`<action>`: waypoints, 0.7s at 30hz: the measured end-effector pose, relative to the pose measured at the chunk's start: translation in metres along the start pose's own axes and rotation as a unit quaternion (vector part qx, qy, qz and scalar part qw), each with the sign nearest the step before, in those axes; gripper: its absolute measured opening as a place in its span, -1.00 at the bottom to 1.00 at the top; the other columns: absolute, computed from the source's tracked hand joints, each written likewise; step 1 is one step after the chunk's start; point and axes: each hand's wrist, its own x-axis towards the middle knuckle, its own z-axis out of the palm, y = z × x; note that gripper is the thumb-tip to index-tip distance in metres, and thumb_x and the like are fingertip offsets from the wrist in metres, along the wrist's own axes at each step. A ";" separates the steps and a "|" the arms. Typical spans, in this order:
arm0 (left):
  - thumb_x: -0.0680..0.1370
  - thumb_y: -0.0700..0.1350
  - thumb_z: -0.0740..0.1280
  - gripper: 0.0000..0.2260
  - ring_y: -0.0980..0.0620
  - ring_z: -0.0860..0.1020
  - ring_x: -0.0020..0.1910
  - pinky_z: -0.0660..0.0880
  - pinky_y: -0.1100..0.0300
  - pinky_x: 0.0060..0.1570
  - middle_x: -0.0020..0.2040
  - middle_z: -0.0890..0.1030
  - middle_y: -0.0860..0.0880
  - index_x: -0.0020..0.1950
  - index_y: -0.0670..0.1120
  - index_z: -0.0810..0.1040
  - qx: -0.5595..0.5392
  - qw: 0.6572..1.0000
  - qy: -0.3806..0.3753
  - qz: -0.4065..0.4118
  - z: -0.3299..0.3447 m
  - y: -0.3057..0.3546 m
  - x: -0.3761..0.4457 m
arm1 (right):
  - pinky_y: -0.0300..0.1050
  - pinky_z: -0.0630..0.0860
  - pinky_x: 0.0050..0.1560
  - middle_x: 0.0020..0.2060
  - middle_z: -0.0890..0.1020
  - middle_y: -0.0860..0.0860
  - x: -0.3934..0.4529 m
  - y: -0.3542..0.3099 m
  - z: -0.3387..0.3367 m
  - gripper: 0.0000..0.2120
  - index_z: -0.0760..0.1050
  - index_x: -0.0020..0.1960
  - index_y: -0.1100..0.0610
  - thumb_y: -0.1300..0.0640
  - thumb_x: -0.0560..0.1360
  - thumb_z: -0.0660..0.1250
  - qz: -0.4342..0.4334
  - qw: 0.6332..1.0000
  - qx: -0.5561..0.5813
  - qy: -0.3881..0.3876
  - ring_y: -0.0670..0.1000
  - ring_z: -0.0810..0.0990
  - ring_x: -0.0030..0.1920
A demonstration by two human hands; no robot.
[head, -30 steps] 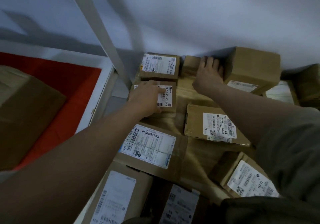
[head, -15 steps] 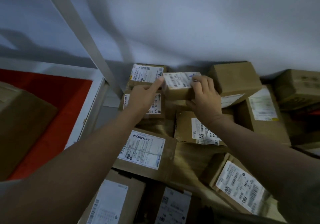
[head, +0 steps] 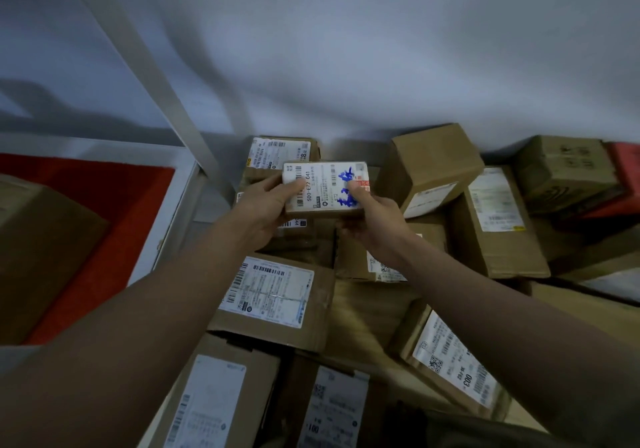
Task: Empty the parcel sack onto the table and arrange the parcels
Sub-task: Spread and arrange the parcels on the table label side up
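A small brown parcel (head: 325, 189) with a white label and blue scribbles is lifted above the table, label facing me. My left hand (head: 265, 205) grips its left end, thumb on the label. My right hand (head: 372, 215) grips its right end, thumb on top. Several labelled cardboard parcels lie flat on the wooden table (head: 360, 312): one (head: 277, 151) by the wall, a wide one (head: 273, 298) below my left hand, another (head: 384, 260) partly hidden under my right wrist. No sack is visible.
A tilted box (head: 429, 163) and further boxes (head: 498, 219) crowd the right by the wall. More parcels (head: 214, 402) lie at the near edge. A white slanted post (head: 152, 63) rises left of the table. A large box (head: 38, 250) sits on red floor at the left.
Both hands left the parcels on the table, took hold of the small parcel by the wall and raised it, turning its label towards me.
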 end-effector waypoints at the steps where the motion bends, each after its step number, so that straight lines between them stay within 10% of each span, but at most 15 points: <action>1: 0.58 -0.11 0.35 -0.69 0.02 0.66 0.04 0.60 0.13 -0.04 0.11 0.68 -0.05 0.33 -0.07 0.52 0.027 0.999 0.012 0.015 0.003 0.000 -0.002 | -0.08 0.59 -0.12 0.00 0.70 0.14 0.002 0.000 0.002 -0.62 0.53 0.18 0.23 -0.06 0.57 0.36 0.014 0.999 0.042 0.024 0.08 0.68 -0.09; 11: 0.61 -0.10 0.32 -0.66 0.19 0.55 -0.17 0.52 0.31 -0.36 0.01 0.59 0.03 0.38 -0.07 0.46 0.148 0.985 0.073 0.051 0.001 -0.008 -0.013 | -0.12 0.64 0.00 -0.13 0.61 0.02 0.034 -0.015 0.011 -0.75 0.47 0.05 0.13 -0.06 0.59 0.32 0.030 0.961 0.077 0.262 -0.02 0.62 -0.14; 18: 0.60 -0.08 0.32 -0.77 0.07 0.62 0.02 0.60 0.04 0.08 0.13 0.64 -0.05 0.25 -0.02 0.55 0.191 0.977 0.065 0.070 -0.004 -0.015 -0.014 | 0.04 0.59 0.14 0.11 0.58 0.09 0.040 -0.010 0.007 -0.59 0.45 0.26 0.16 -0.03 0.52 0.41 0.030 0.957 -0.113 0.266 0.10 0.60 0.08; 21: 0.59 -0.03 0.33 -0.64 0.00 0.57 0.16 0.53 -0.07 0.22 0.23 0.58 -0.04 0.38 -0.02 0.49 0.217 0.971 0.070 0.077 0.003 -0.017 -0.013 | -0.03 0.57 0.19 0.25 0.47 0.06 0.019 0.010 0.004 -0.60 0.44 0.34 0.12 0.10 0.53 0.39 -0.151 0.902 -0.294 0.279 0.04 0.55 0.16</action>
